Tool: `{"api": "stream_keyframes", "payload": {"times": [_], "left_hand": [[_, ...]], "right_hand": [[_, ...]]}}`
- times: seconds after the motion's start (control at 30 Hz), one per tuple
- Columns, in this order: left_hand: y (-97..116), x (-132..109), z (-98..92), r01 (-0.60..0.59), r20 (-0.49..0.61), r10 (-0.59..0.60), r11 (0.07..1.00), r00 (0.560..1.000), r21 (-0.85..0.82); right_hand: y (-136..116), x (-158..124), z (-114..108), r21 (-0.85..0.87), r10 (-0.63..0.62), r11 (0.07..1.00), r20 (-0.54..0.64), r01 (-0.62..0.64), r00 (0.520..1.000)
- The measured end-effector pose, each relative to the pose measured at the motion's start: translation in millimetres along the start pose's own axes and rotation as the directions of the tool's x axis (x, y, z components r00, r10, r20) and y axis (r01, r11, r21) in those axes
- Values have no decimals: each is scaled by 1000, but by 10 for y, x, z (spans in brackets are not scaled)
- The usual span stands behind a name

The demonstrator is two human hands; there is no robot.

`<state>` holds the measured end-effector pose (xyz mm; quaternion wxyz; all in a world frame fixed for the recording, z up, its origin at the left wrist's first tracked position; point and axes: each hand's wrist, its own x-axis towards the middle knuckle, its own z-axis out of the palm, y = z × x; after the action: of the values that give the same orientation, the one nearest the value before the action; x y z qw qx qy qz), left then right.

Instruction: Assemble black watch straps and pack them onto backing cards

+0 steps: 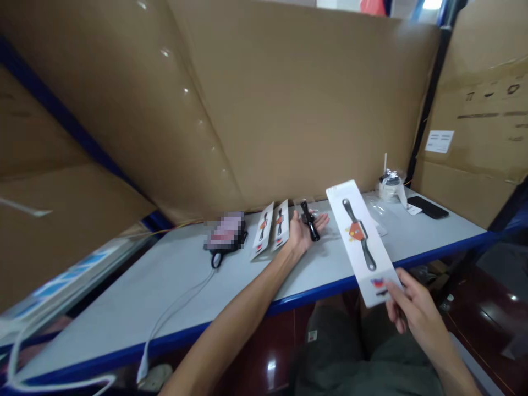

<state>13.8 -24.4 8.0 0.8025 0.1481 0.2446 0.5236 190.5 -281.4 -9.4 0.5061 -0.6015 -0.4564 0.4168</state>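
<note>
My left hand (303, 234) is palm up near the back of the table, with its fingertips stretched to the right. A black spokeshave (309, 221) rests across it, clear plastic beside its upper end. In my right hand (412, 302), at the front edge, the thumb and fingers pinch the lower end of a white card (373, 256) printed with a spokeshave picture. Two similar folded cards, a left one (263, 231) and a right one (281, 224), stand just left of my left hand.
A blurred-out device (226, 231) with a cable lies on the left of the table (177, 275). At the right are a dark phone (429, 208), a plastic-wrapped cup (390, 187) and clear plastic packaging (381, 212). Cardboard walls (297, 99) enclose the back and sides.
</note>
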Motion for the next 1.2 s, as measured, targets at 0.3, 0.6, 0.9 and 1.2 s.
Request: {"api": "stream_keyframes", "payload": {"times": [0.3,0.6,0.9,1.2], "left_hand": [[-13,26,-3,6,16,-5,998,1000,-55],[42,-50,31,-45,-31,43,997,999,-59],[25,-47,10,-13,-4,13,1000,1000,-5],[-8,-48,-11,35,22,-36,998,999,56]], "right_hand": [[405,-475,140,8,277,956,295,-292,914],[490,-638,212,61,365,907,374,-416,852],[490,-493,216,48,309,924,490,-380,815],[406,-376,390,129,228,941,443,-314,867]]}}
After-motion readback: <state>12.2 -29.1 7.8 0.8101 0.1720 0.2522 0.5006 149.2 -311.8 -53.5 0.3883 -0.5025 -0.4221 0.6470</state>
